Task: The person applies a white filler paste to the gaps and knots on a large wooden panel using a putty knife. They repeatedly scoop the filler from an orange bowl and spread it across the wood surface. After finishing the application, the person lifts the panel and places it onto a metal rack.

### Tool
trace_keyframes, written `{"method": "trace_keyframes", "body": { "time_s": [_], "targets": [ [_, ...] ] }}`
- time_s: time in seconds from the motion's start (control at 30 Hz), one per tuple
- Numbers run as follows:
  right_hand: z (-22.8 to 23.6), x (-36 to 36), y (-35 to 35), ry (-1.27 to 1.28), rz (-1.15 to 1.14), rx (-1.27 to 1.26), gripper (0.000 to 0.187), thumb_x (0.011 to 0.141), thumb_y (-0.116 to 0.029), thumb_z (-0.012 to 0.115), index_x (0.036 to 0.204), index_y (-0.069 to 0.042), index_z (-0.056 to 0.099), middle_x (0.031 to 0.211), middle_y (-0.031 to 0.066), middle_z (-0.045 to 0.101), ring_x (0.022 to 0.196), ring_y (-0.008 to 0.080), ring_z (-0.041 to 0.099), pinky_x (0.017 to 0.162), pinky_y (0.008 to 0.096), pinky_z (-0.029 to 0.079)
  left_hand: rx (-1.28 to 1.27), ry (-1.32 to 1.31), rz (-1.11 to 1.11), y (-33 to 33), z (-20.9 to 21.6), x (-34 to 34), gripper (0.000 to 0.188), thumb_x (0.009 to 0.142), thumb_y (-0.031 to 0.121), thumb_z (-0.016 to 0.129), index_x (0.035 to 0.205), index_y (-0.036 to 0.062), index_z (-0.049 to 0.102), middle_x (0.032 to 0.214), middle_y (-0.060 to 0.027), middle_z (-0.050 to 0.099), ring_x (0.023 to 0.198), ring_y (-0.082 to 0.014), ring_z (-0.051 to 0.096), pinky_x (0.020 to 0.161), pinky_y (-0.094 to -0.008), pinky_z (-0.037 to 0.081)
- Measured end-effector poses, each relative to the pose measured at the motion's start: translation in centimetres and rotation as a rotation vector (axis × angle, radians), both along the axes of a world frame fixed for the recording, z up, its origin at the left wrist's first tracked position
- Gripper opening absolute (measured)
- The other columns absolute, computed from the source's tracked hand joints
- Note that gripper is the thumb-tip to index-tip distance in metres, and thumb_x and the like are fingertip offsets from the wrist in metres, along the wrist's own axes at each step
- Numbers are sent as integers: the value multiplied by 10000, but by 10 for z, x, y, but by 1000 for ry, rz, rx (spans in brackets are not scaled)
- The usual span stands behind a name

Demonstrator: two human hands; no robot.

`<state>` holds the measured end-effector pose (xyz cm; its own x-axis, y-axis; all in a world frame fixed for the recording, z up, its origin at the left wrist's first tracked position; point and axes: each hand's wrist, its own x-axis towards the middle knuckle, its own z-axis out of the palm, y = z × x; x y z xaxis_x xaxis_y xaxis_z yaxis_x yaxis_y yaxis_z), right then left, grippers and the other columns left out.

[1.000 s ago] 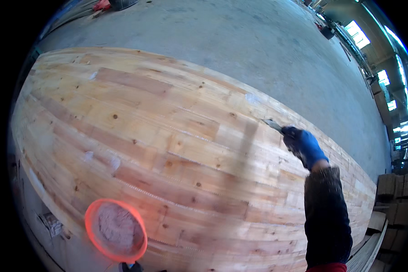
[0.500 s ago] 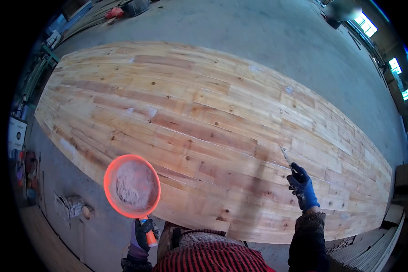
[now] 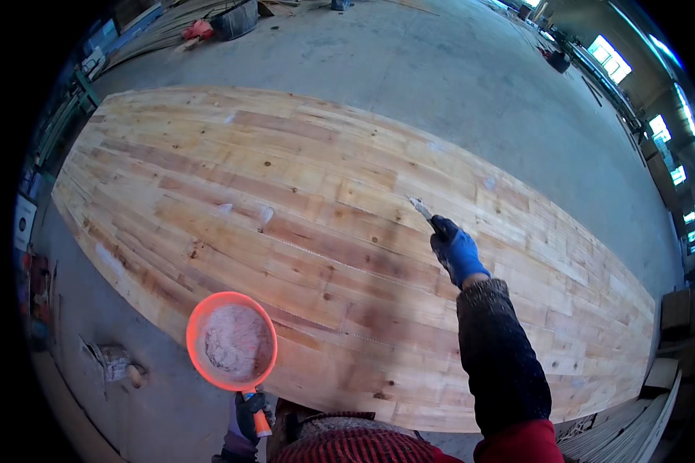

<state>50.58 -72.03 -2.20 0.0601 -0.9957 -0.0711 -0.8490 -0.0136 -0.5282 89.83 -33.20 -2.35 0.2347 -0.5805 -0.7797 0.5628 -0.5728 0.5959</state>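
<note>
The jointed wooden panel (image 3: 328, 266) spans the frame's middle. At lower left is an orange pan (image 3: 194, 339) (pinkish filler (image 3: 238, 341) inside), its handle (image 3: 262, 424) gripped in my left hand (image 3: 247, 413); right of centre, my right hand (image 3: 455, 251) grasps a scraper (image 3: 420, 207).

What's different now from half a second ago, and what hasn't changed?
The right hand has swung forward and to the left over the wooden board, carrying the scraper with it. Nothing was taken hold of or let go. The left hand still grips the handle of the orange pan, which stays over the board's near edge with the pale filler inside.
</note>
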Motion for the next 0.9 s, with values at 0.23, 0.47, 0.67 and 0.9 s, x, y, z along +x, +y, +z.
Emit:
{"method": "trace_keyframes", "body": {
  "time_s": [0.23,0.47,0.67,0.9],
  "targets": [
    [-31,36,-111,317,-3,-93,391,888,-253,558,1273,-188,556,1063,199,658,942,388,658,799,492,524,46,-22,24,-40,-8,5,384,820,145,600,1176,51,489,675,-67,527,457,-194,535,412,-330,472],
    [-67,62,-145,552,-34,123,375,926,-230,493,1294,-183,545,1073,178,652,987,347,662,806,484,530,246,-17,-58,-39,-15,10,257,970,341,542,897,95,547,720,-28,514,573,-185,515,536,-303,451],
    [-11,42,-149,533,277,92,313,876,-216,512,1143,-168,669,933,168,702,868,359,679,763,470,540,256,16,28,-34,-10,8,167,964,230,552,876,89,565,706,-32,535,555,-165,522,500,-304,440],
    [-27,17,-176,574,169,64,275,874,-217,528,1090,-141,680,940,184,690,874,364,663,766,457,527,246,-21,-11,-43,-13,11,115,959,201,566,938,88,572,710,-32,530,556,-172,521,484,-312,447]
  ]
}}
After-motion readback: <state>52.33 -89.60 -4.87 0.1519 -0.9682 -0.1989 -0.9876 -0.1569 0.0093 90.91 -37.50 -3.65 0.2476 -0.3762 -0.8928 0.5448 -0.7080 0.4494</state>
